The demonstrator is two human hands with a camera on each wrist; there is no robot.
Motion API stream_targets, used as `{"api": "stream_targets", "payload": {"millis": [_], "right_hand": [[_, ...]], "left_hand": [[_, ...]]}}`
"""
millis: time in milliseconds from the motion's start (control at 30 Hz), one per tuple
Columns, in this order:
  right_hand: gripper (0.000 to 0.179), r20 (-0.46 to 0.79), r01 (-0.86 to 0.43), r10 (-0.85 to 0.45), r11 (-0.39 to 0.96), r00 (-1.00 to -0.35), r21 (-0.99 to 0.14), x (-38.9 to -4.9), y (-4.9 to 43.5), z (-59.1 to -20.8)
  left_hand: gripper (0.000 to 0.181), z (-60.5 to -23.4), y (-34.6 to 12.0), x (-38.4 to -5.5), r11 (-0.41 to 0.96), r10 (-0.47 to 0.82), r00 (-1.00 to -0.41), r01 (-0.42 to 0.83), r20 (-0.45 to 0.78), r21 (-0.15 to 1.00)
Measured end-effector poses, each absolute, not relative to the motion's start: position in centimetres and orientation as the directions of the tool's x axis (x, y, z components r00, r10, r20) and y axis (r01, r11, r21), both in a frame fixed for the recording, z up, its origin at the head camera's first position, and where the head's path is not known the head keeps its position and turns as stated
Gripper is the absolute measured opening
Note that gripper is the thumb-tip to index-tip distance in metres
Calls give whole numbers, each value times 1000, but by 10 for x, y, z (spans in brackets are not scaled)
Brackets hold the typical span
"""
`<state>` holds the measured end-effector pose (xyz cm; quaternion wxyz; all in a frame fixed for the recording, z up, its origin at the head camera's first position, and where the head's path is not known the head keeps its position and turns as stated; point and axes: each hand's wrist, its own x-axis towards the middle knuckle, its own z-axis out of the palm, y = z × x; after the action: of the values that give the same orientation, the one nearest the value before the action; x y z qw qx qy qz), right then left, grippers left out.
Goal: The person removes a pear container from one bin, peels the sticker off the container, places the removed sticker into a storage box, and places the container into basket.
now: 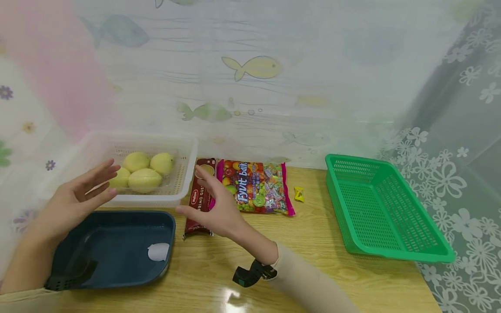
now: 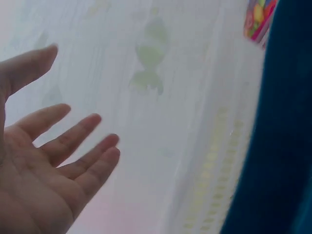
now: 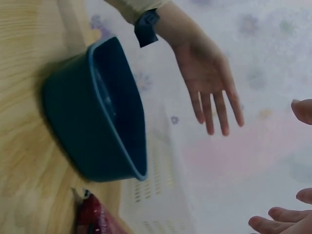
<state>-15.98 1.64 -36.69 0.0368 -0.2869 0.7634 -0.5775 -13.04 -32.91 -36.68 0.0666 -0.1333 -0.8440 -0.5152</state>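
Observation:
My left hand [image 1: 84, 195] is raised above the dark blue basin [image 1: 113, 252] and in front of the white basket [image 1: 156, 199]. Its fingers are extended, with nothing held; the left wrist view shows the bare palm [image 2: 44, 180]. My right hand [image 1: 221, 208] hovers over the dark red pasta packet [image 1: 194, 202], thumb and fingers spread apart and holding nothing. In the right wrist view, its fingertips [image 3: 282, 222] show at the edge. Several yellow oval fruits [image 1: 145, 180] sit in the white basket. A small white object [image 1: 158, 252] lies in the basin.
A bright fruit candy bag [image 1: 258, 187] lies right of the pasta packet, with a small yellow wrapped candy [image 1: 299, 194] beside it. On the right of the wooden table [image 1: 297, 243] stands a green basket [image 1: 399, 254]. A fish-patterned curtain [image 1: 258, 67] hangs behind.

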Motion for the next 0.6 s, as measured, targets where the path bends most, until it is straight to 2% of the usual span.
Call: {"api": "stream_targets", "payload": {"millis": [133,200,433,600], "right_hand": [[95,245,-376,-489,189,-837,-907,-151,32,-376],[94,226,-355,-478,197,-849,-914,-146,40,-379],[80,250,-338,-412,155,-876,-928,-129,69,-391],[80,246,-324,-383,156,-891,-933,-114,90,-402]], "left_hand": [[73,-371,-310,-121,211,166,-916,395,366,894],[72,-371,-301,-117,149,176,-899,428,402,892],[75,-372,-270,-100,371,218,-876,482,429,794],[76,-381,-247,-89,432,226,-886,464,405,774]]}}
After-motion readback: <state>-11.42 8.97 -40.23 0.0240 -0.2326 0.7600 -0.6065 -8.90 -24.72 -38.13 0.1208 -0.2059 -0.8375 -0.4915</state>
